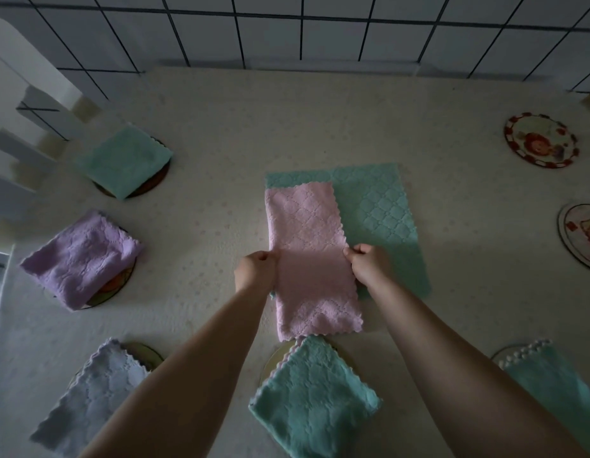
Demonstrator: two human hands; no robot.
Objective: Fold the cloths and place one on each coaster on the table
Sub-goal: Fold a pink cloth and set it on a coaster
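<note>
A pink cloth (310,233), folded into a long strip, lies at the table's middle on top of a flat unfolded teal cloth (382,206). My left hand (255,271) pinches the strip's left edge and my right hand (369,264) pinches its right edge, both about halfway along it. Folded cloths rest on coasters around them: a green one (125,160) at far left, a purple one (80,259), a pale lavender one (92,395), a teal one (315,398) just below the pink strip, and another teal one (551,381) at lower right. Two round picture coasters (541,140) (581,236) at the right are bare.
The table (220,127) carries a cream dotted cover and ends at a white tiled wall (287,34) at the back. A white chair back (19,104) stands beyond the table's left corner.
</note>
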